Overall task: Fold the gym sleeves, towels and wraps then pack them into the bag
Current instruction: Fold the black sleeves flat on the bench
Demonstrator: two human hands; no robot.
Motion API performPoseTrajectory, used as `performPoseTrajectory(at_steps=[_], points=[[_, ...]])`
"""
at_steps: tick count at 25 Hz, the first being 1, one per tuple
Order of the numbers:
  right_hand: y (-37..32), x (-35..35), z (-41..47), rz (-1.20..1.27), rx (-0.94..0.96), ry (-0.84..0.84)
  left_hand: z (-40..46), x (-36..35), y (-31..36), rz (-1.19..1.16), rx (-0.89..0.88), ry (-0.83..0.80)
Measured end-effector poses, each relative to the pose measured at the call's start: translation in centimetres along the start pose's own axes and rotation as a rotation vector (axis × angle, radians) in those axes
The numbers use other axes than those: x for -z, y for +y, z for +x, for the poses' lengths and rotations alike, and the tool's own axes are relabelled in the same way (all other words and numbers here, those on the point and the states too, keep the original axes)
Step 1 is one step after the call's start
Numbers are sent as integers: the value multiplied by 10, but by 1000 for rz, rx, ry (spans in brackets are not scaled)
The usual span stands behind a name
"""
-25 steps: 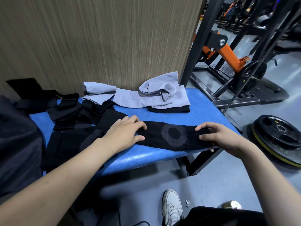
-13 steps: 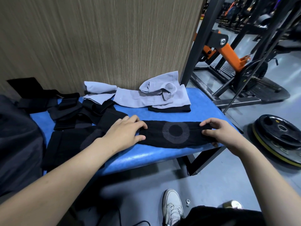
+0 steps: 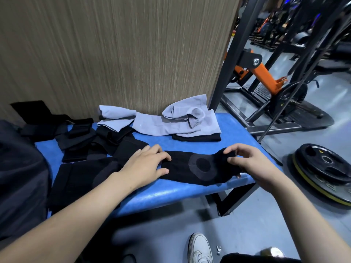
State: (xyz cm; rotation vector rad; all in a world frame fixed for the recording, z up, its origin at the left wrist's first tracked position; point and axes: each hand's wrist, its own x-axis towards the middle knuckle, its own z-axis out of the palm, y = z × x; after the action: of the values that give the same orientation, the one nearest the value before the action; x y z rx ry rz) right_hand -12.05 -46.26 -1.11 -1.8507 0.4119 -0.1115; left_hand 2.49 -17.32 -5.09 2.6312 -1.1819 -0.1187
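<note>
At six o'clock, nearest the camera, a white canvas sneaker [image 3: 199,247] stands on the grey gym floor [image 3: 256,224], with a small metal ring [image 3: 219,250] just beside it. Above that runs the front edge of the blue padded vinyl bench [image 3: 167,194]. On the bench, at about the centre of the view, lies the black knitted knee sleeve with a grey ring around a dark round patch [image 3: 201,168], stretched left to right. The left hand [image 3: 146,166] lies flat on the sleeve's left end, fingers together and thumb spread, pressing it down. The right hand [image 3: 247,164] pinches the sleeve's right end between thumb and fingertips, and that end is raised slightly off the bench.

At nine o'clock a dark fabric bag [image 3: 20,177] fills the left edge, touching the bench. Between nine and eleven o'clock a heap of black elastic wraps and straps [image 3: 79,141] covers the bench's left part, some overlapping. At twelve o'clock, further back, crumpled light grey towels [image 3: 171,120] lie against the wood-grain wall panel [image 3: 114,54], resting partly on a folded black cloth [image 3: 197,138].

At three o'clock black round weight plates with a yellow rim [image 3: 322,168] lie flat on the floor. At two o'clock stands a black steel gym machine with an orange arm [image 3: 264,74].
</note>
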Motion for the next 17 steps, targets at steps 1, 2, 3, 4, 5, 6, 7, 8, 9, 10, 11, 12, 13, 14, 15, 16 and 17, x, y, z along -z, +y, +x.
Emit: performPoseTrajectory(at_steps=[1, 2, 3, 4, 5, 6, 7, 8, 9, 10, 11, 12, 13, 14, 15, 16, 17], points=[[-4, -6, 0, 0, 13, -4, 0, 0, 0, -4, 0, 0], [-8, -11, 1, 2, 22, -8, 1, 0, 0, -7, 0, -2], [-12, -17, 2, 6, 28, -15, 1, 0, 0, -13, -1, -3], [-15, -22, 4, 13, 33, -25, 1, 0, 0, -21, -1, -3], [-18, -27, 6, 22, 37, -36, 1, 1, 0, -31, -1, -3], [-21, -33, 9, 26, 41, -49, 1, 1, -1, -40, -1, -3], [-24, -40, 12, 24, 44, -62, 1, 1, -1, -47, 0, -5], [-27, -47, 15, 14, 46, -74, 1, 1, -2, -53, 0, -7], [-30, -56, 19, 1, 46, -89, 1, 1, -2, -57, 0, -7], [-33, -66, 22, -11, 43, -106, 2, 0, -2, -59, -1, -6], [-35, -76, 26, -19, 41, -124, 2, 0, -2, -62, -1, -3], [-37, -85, 29, -26, 41, -143, 3, -1, -2, -66, 1, 1], [-38, -95, 33, -37, 44, -160, 3, -1, -2, -71, 3, 4], [-39, -103, 36, -53, 48, -174, 3, -2, -2, -76, 6, 6], [-39, -110, 39, -75, 49, -185, 3, -2, -3, -80, 8, 8], [-39, -117, 42, -98, 49, -193, 3, -2, -3, -84, 10, 11], [-39, -123, 44, -120, 47, -201, 3, -2, -4, -90, 15, 15]])
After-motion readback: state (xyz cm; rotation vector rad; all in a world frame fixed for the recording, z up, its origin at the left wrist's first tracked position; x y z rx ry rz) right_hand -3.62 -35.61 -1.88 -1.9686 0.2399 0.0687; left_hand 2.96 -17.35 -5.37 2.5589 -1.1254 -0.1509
